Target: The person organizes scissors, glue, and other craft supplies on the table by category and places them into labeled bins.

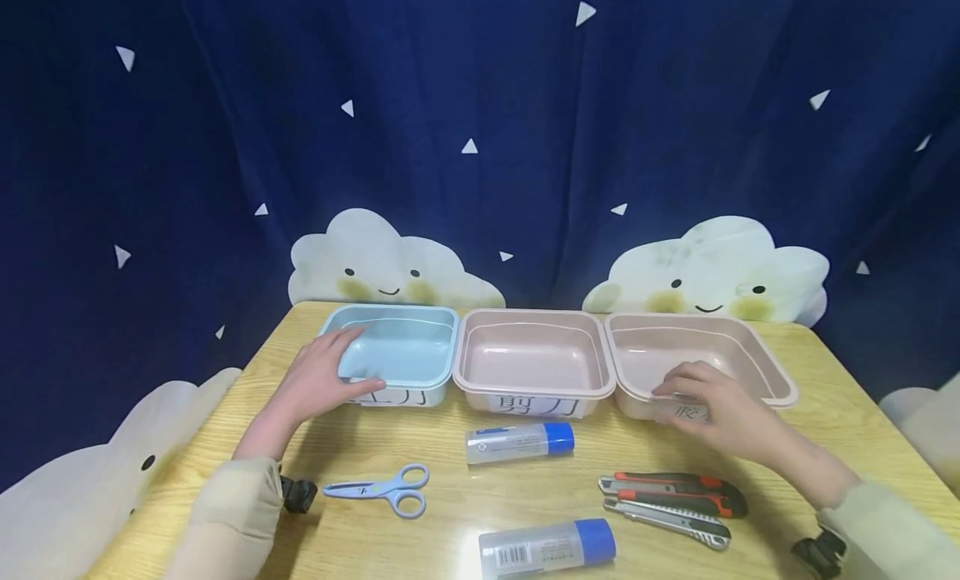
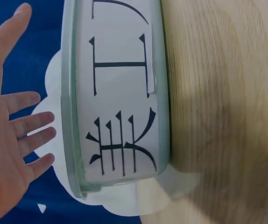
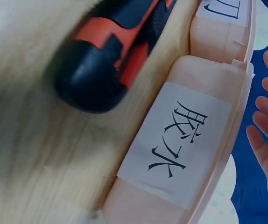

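Note:
My left hand [image 1: 318, 378] is held with spread fingers over the near left part of a light blue bin [image 1: 397, 382]. In the left wrist view, the hand's fingers [image 2: 33, 123] are relaxed beside the bin's rim and hold nothing. Over the front rim of the right pink bin [image 1: 772, 388] hovers my right hand [image 1: 723, 409], its fingers loosely bent and nothing in them. The right wrist view shows this hand beside the bin's white label [image 3: 176, 144], marked with black Chinese characters. Red-and-black and grey utility knives [image 1: 667, 505] lie together on the table below that hand.
Between the outer bins stands another pink bin [image 1: 536, 392], also labelled. In front lie a clear glue bottle [image 1: 510, 444] with a blue cap, a second such bottle [image 1: 543, 549] nearer, and blue scissors [image 1: 382, 488] at left. A dark blue curtain [image 1: 525, 147] hangs behind the wooden table [image 1: 442, 438].

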A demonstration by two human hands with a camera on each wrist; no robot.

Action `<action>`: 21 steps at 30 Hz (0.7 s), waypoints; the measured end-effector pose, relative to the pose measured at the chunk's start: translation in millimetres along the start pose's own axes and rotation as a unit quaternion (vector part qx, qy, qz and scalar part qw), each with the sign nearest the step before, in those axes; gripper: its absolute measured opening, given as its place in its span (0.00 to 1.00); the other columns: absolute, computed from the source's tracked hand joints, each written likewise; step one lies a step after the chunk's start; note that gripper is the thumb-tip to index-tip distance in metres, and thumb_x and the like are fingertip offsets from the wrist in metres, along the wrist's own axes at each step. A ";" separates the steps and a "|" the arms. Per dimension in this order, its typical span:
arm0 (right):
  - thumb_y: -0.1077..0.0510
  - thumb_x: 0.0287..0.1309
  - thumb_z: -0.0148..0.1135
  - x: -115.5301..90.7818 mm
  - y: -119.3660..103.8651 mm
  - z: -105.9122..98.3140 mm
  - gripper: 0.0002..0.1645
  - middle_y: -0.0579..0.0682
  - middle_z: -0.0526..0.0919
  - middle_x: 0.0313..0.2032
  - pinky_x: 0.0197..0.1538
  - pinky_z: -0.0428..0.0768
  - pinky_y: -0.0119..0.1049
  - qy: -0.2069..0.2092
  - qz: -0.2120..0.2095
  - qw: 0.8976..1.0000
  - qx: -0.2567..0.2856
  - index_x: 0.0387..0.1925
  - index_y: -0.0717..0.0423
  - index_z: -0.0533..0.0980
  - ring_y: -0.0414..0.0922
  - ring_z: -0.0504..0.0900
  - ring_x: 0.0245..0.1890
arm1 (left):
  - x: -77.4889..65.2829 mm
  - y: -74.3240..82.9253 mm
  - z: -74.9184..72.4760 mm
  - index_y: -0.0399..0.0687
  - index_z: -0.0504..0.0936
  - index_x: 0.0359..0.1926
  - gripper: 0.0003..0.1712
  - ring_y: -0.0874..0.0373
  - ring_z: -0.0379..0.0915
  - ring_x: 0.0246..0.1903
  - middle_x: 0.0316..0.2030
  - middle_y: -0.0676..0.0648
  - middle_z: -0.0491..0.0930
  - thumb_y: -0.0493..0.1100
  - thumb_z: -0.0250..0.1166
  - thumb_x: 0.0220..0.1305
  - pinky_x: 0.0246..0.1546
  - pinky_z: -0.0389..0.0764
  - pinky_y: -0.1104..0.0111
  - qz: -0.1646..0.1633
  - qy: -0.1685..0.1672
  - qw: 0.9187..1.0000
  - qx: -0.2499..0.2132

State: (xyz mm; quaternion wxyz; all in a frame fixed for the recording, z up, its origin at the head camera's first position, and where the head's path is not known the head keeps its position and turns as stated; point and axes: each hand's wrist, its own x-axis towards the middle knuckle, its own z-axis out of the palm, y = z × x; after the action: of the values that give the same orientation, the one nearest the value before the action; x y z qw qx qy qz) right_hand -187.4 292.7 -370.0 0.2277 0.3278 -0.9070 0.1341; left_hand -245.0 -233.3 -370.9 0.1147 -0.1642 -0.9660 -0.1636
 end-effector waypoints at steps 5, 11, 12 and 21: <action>0.60 0.34 0.74 -9.3 -3.5 -0.9 0.18 0.32 0.75 0.31 0.37 0.70 0.21 -0.010 -0.008 0.999 0.029 0.31 0.41 0.80 0.32 0.74 0.32 | -7.4 -1.7 4.0 0.47 0.59 0.66 0.57 0.37 0.56 0.60 0.62 0.37 0.60 0.74 0.64 0.39 0.57 0.57 0.43 -0.036 0.000 0.999 -0.033; 0.61 0.37 0.73 -21.1 -6.9 1.6 0.17 0.33 0.78 0.28 0.28 0.73 0.24 -0.062 -0.011 0.995 0.080 0.33 0.43 0.79 0.28 0.72 0.26 | -10.0 -5.7 9.9 0.41 0.58 0.65 0.60 0.36 0.53 0.60 0.62 0.35 0.58 0.72 0.66 0.37 0.58 0.56 0.44 -0.059 0.003 0.996 -0.060; 0.60 0.37 0.73 -22.8 -7.0 2.8 0.16 0.34 0.79 0.28 0.27 0.73 0.25 -0.076 -0.017 0.993 0.087 0.33 0.45 0.79 0.28 0.73 0.26 | -10.0 -6.6 10.5 0.40 0.58 0.65 0.60 0.36 0.53 0.60 0.62 0.34 0.59 0.72 0.66 0.37 0.58 0.56 0.44 -0.063 0.006 0.996 -0.062; 0.47 0.38 0.72 -34.8 -6.8 8.1 0.21 0.36 0.79 0.34 0.29 0.74 0.28 -0.241 0.025 0.961 0.136 0.38 0.48 0.79 0.29 0.73 0.29 | -15.6 -13.1 13.4 0.35 0.57 0.64 0.60 0.35 0.51 0.60 0.62 0.32 0.57 0.67 0.69 0.38 0.56 0.58 0.44 -0.106 0.036 0.989 -0.097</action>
State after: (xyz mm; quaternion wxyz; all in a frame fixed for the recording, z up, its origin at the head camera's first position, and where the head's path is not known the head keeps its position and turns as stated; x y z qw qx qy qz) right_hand -161.8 303.1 -393.7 -0.0477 0.3554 -0.9161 0.1792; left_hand -237.5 -244.6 -391.2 0.1154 -0.0652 -0.9527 -0.2735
